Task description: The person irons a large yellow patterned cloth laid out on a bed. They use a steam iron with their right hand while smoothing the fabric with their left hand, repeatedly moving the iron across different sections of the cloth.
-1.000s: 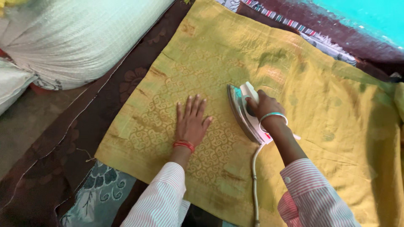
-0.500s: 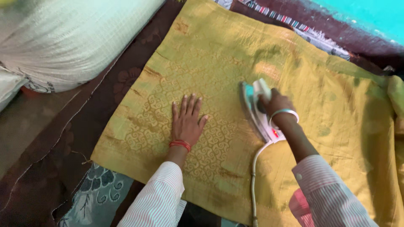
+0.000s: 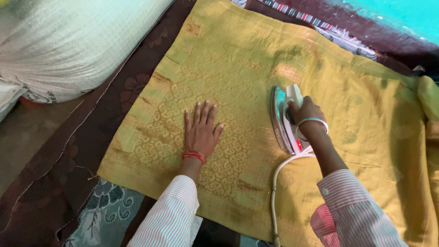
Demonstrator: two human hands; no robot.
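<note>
1. Left hand (image 3: 200, 130): flat, fingers spread, on the patterned yellow cloth (image 3: 238, 59).
2. Right hand (image 3: 305, 110): closed around the handle of the white electric iron (image 3: 286, 120), soleplate down on the cloth.
3. White cord (image 3: 275, 183): runs toward the near edge.

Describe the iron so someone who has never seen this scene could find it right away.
A large mustard-yellow cloth with a swirl pattern covers most of the surface. Right of its middle, the right hand grips the iron, which stands tipped on its edge with its shiny soleplate facing the left hand. It is the only hard white thing there, trailing a white cord.
</note>
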